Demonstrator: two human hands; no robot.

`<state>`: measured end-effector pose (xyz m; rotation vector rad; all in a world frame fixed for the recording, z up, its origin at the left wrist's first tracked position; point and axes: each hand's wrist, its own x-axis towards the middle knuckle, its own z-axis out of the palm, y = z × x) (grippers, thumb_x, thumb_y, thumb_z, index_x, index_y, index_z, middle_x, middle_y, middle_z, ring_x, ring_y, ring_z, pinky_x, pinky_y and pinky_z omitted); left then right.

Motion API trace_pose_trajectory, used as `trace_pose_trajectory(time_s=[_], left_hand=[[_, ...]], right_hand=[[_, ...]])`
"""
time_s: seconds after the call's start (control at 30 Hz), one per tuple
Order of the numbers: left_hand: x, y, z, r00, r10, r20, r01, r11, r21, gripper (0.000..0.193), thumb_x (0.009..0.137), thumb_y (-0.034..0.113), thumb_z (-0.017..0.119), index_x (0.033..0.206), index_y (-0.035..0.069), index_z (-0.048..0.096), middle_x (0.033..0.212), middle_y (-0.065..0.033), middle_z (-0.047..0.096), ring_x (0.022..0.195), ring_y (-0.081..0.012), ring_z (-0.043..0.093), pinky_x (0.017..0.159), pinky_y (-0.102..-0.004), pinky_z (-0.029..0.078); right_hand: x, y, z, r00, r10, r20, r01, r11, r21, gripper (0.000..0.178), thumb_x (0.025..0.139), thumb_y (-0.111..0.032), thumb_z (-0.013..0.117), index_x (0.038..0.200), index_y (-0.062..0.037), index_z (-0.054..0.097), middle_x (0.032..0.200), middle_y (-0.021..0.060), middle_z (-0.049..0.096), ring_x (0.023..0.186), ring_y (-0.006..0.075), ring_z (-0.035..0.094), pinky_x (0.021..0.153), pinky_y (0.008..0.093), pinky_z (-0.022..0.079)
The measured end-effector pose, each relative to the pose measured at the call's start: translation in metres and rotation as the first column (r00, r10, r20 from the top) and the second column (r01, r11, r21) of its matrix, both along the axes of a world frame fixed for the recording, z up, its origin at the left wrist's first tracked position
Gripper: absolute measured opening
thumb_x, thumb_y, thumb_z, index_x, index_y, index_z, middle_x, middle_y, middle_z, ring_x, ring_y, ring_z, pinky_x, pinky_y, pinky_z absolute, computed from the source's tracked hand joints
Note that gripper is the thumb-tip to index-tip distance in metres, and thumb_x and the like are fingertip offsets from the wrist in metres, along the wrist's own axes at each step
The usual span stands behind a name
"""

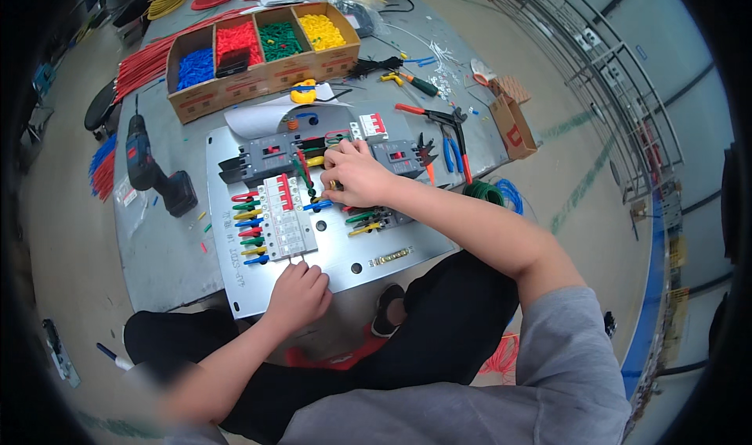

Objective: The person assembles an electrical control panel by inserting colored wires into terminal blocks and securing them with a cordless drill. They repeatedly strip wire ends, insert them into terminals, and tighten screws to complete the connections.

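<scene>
A white metal mounting plate (329, 261) lies tilted on the bench edge nearest me. On it sits a row of white circuit breakers with red levers (286, 210), with short red, green, yellow and blue wires along its left side. My left hand (301, 292) is at the row's near end, its fingers curled; what they grip, if anything, is hidden. My right hand (356, 175) reaches over the plate, fingers bent down among coloured wires between a dark moulded-case breaker (270, 157) and another dark breaker (398, 157). What its fingertips pinch is covered.
A cardboard box (266, 81) of blue, red, green and yellow terminal sleeves stands behind the plate. A cordless drill (157, 167) lies left. Red-handled cutters (446, 124), blue-handled pliers (452, 153) and a small open carton (513, 124) lie right. Red wire bundles (145, 69) stretch along the far left.
</scene>
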<state>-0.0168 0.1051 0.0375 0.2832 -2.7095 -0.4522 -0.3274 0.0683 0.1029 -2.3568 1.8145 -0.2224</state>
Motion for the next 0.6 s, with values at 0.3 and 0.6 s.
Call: trace_pose_trajectory(time_s=[0.3, 0.6], left_hand=[[-0.061, 0.041, 0.024, 0.963, 0.265, -0.048, -0.265, 0.964, -0.001, 0.065, 0.086, 0.012, 0.078, 0.146, -0.006, 0.060, 0.149, -0.0312, 0.059, 0.136, -0.0471, 0.060, 0.116, -0.0531, 0.051], [-0.149, 0.048, -0.014, 0.720, 0.691, -0.066, -0.631, 0.692, 0.350, 0.089, 0.089, 0.025, 0.076, 0.157, -0.016, 0.036, 0.174, -0.0427, 0.031, 0.166, -0.0564, 0.026, 0.138, -0.0598, 0.022]], right_hand=[[0.004, -0.007, 0.001, 0.995, -0.096, -0.033, 0.099, 0.987, 0.130, 0.019, 0.092, -0.038, 0.083, 0.095, -0.0202, 0.088, 0.124, 0.0070, 0.067, 0.135, 0.0307, 0.053, 0.122, 0.0574, 0.034], [0.004, -0.008, 0.003, 0.984, -0.175, -0.032, 0.177, 0.978, 0.113, 0.032, 0.090, -0.044, 0.078, 0.106, -0.0191, 0.091, 0.124, 0.0092, 0.070, 0.134, 0.0326, 0.055, 0.118, 0.0527, 0.036]])
